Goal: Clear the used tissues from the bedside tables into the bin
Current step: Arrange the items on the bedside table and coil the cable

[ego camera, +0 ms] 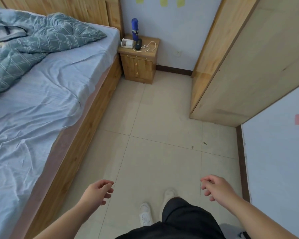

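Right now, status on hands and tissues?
Left hand, right hand empty, loosely curled. Table ahead by bed; tissues not discernible. Bin out of view. Nothing in the way.

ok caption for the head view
Person by the bed, left hand and right hand empty, facing a bedside table with a blue bottle.

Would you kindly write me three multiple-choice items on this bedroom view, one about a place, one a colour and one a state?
1. Where does the blue bottle stand? A) on the bed B) on the bedside table C) on the floor
2. What colour is the cable on that table? A) white B) red C) green
3. What do the left hand and right hand hold? A) a tissue each B) the bottle C) nothing
Answers: 1 B, it stands upright on the table's top; 2 A, the looped cable is white; 3 C, both hang loosely curled, empty.
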Tool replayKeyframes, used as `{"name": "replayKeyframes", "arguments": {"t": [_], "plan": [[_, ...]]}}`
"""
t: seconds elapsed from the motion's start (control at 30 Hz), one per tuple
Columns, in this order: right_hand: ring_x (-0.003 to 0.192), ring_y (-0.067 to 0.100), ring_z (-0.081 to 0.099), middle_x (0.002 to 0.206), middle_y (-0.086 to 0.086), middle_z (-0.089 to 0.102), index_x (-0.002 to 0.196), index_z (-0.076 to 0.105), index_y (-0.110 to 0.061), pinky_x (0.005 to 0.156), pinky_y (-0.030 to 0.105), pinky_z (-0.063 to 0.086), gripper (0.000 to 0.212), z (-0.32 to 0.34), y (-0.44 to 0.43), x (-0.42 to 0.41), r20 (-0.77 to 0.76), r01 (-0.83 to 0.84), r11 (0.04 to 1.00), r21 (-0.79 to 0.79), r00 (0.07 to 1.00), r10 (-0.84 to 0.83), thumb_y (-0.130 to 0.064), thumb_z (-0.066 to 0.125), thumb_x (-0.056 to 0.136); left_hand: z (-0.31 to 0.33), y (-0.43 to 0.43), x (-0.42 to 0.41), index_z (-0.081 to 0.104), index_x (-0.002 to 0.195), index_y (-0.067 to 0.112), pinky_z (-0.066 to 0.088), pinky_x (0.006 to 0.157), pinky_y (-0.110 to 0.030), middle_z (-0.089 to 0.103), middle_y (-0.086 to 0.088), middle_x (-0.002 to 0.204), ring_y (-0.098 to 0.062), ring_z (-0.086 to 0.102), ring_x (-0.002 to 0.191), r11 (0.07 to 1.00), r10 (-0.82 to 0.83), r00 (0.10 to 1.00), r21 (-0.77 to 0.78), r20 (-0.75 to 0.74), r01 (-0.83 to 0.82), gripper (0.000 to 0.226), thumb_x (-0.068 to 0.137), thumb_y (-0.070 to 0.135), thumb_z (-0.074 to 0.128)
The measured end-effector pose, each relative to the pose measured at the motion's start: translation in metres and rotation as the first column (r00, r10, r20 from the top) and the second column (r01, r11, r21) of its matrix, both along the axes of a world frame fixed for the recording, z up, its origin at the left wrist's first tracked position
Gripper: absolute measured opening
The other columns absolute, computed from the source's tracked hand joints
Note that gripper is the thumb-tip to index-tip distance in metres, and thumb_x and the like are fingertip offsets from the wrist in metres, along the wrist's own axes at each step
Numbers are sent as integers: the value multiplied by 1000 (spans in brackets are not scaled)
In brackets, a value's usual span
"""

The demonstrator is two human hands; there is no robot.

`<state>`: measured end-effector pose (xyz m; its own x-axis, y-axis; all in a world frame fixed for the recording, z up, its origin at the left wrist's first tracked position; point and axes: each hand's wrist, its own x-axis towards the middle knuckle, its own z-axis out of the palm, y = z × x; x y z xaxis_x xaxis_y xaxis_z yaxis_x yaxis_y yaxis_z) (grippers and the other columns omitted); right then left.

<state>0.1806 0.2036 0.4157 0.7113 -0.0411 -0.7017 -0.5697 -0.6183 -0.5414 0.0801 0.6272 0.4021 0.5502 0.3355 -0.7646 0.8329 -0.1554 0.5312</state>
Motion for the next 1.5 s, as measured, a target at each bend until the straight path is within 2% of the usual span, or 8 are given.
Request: {"name": "replayKeyframes", "arguments": {"t": [0.4, 0.6, 0.8, 0.97, 1.1, 1.23, 1.4, 1.5], "plan": [[71, 20, 68, 94, 7, 74, 98, 72, -16, 57, 30, 54, 14, -48, 49, 201, -106, -38, 999, 15, 994, 40, -16, 58, 98, 6, 30, 181, 76, 108, 22, 56, 69, -33, 80, -8, 101, -25, 74, 89, 997, 66, 998, 46, -17, -65, 19, 108, 20, 57], [59, 18, 59, 82, 8, 70, 93, 70, -9, 52, 29, 44, 13, -16, 125, 359, 29, -102, 989, 105, 995, 99, -9, 59, 98, 6, 64, 244, 77, 106, 16, 53, 67, -35, 79, -13, 100, -26, 71, 83, 984, 173, 984, 50, -35, -171, 19, 108, 16, 58], [62, 18, 64, 86, 7, 73, 93, 72, -14, 50, 28, 49, 12, -7, 199, 488, 135, -93, 986, 140, 988, 74, -11, 61, 97, -17, 121, 324, 78, 104, 15, 52, 67, -35, 79, -14, 99, -28, 70, 82, 973, 229, 971, 25, -70, -228, 17, 106, 14, 61], [60, 16, 62, 84, 6, 73, 91, 72, -17, 50, 29, 47, 13, -24, 245, 562, 99, -96, 994, 55, 991, 90, -11, 61, 97, -38, 191, 443, 78, 106, 16, 53, 67, -36, 79, -13, 98, -28, 71, 82, 980, 197, 980, -15, -39, -197, 17, 105, 16, 61], [68, 16, 67, 90, 4, 75, 96, 72, -19, 51, 26, 50, 13, -22, 263, 601, -6, -113, 993, -18, 994, 113, -20, 59, 99, -24, 247, 549, 77, 108, 19, 54, 65, -34, 79, -8, 95, -23, 71, 79, 992, 121, 992, -21, 21, -120, 19, 105, 16, 59], [67, 20, 64, 96, 18, 75, 93, 72, -4, 56, 32, 47, 20, -27, 271, 636, -90, -30, 998, -57, 996, 25, -17, 58, 99, 0, 286, 658, 77, 110, 11, 48, 53, -26, 72, -3, 80, -12, 60, 57, 998, 61, 994, -6, 94, -61, 17, 104, 11, 62], [59, 19, 61, 86, 13, 73, 92, 73, -5, 52, 30, 45, 17, -45, 282, 702, -122, 114, 993, -30, 986, -117, -16, 62, 98, 15, 302, 775, 73, 113, 2, 39, 56, -26, 59, -17, 88, -20, 47, 61, 996, 73, 987, -53, 144, -66, 16, 105, 4, 59], [55, 19, 59, 81, 12, 72, 91, 73, -7, 48, 27, 42, 14, -59, 295, 753, -122, 139, 990, -3, 983, -138, -12, 62, 98, 11, 301, 836, 73, 111, 2, 38, 58, -28, 58, -16, 83, -21, 48, 64, 998, 60, 987, -47, 152, -53, 16, 104, 2, 59]]}}
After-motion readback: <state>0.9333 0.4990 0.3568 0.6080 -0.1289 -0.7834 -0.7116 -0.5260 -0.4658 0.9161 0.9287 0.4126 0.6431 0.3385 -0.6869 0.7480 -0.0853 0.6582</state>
